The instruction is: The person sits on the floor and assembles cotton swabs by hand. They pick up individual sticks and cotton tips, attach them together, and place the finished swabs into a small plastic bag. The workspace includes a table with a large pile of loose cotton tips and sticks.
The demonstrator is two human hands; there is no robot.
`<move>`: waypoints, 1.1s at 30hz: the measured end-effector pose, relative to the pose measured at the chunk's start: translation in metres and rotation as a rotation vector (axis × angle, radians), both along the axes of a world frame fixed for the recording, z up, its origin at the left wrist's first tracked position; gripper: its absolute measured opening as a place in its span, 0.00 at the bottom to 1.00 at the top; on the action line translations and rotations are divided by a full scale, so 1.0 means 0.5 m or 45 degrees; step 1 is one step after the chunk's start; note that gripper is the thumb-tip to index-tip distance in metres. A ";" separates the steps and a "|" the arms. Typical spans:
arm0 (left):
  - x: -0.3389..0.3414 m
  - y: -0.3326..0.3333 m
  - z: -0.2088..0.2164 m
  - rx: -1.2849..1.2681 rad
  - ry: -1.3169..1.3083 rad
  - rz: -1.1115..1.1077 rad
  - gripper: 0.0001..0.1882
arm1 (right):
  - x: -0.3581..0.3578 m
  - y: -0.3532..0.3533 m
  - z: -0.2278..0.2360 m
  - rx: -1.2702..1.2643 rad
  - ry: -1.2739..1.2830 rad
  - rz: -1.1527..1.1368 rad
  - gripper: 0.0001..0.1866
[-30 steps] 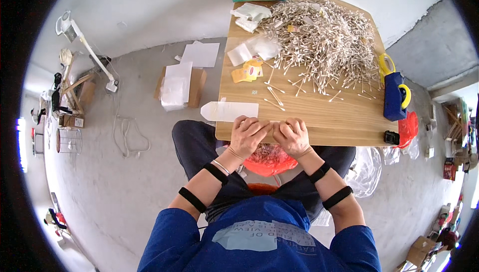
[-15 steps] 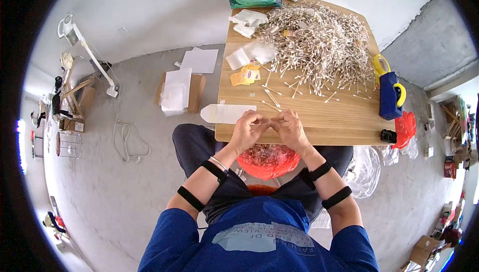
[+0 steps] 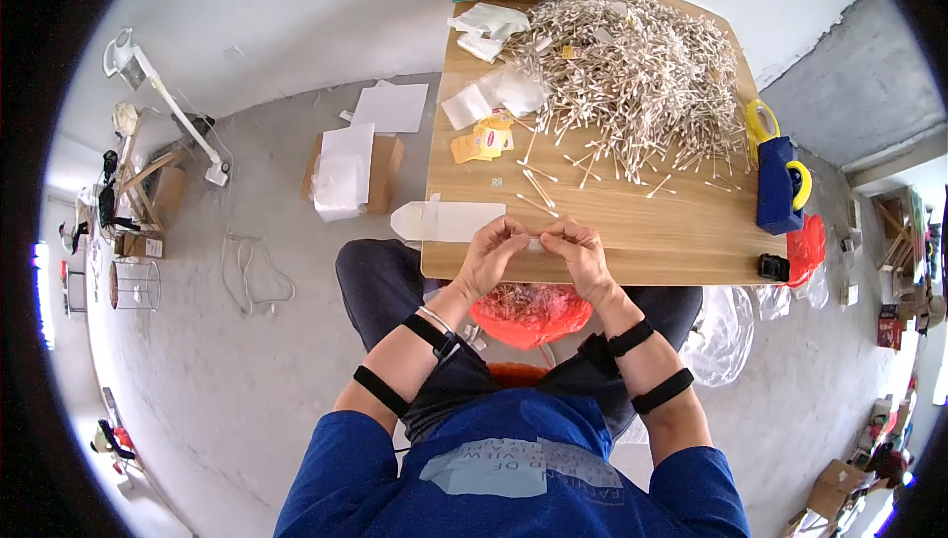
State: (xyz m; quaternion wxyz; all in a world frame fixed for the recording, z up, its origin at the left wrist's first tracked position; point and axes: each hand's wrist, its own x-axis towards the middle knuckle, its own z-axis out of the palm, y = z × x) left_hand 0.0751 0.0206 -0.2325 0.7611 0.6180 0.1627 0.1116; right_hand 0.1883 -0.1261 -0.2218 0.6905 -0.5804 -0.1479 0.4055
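Close together at the table's near edge, my left hand point(image 3: 490, 254) and my right hand point(image 3: 579, 256) are both closed in a pinch. A small whitish piece point(image 3: 536, 243) shows between their fingertips, too small to name. Beside my left hand lies a flat white paper strip point(image 3: 454, 222) with a pointed end, partly over the table's left edge. Several loose cotton swabs point(image 3: 538, 190) lie just beyond my hands, and a large heap of cotton swabs point(image 3: 632, 84) covers the far right of the table.
Yellow cards point(image 3: 482, 141) and clear plastic bags point(image 3: 513, 92) lie at the table's left. A blue tape dispenser point(image 3: 777, 188), yellow tape roll point(image 3: 761, 121) and small black object point(image 3: 772, 268) sit along the right edge. Below the near edge hangs a red bag point(image 3: 533, 316) of swabs.
My fingertips have drawn slightly apart, and the whitish piece between them shows now. The view has shifted a little; the table things lie as before.
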 end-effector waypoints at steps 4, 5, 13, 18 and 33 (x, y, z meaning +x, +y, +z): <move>-0.001 0.001 -0.029 -0.283 -0.063 -0.016 0.01 | -0.010 0.003 0.024 0.035 0.071 -0.035 0.04; 0.002 0.001 -0.026 -0.339 -0.059 -0.007 0.01 | -0.009 0.002 0.031 0.044 0.077 -0.039 0.05; 0.004 -0.011 0.030 0.036 -0.049 0.061 0.07 | 0.005 -0.003 0.009 -0.073 -0.542 -0.019 0.05; -0.015 -0.002 0.048 0.249 -0.079 0.147 0.08 | -0.011 -0.002 0.049 -0.150 -0.787 -0.037 0.08; -0.027 -0.037 0.159 0.495 -0.214 0.256 0.06 | -0.001 -0.020 0.168 -0.144 -1.218 0.058 0.06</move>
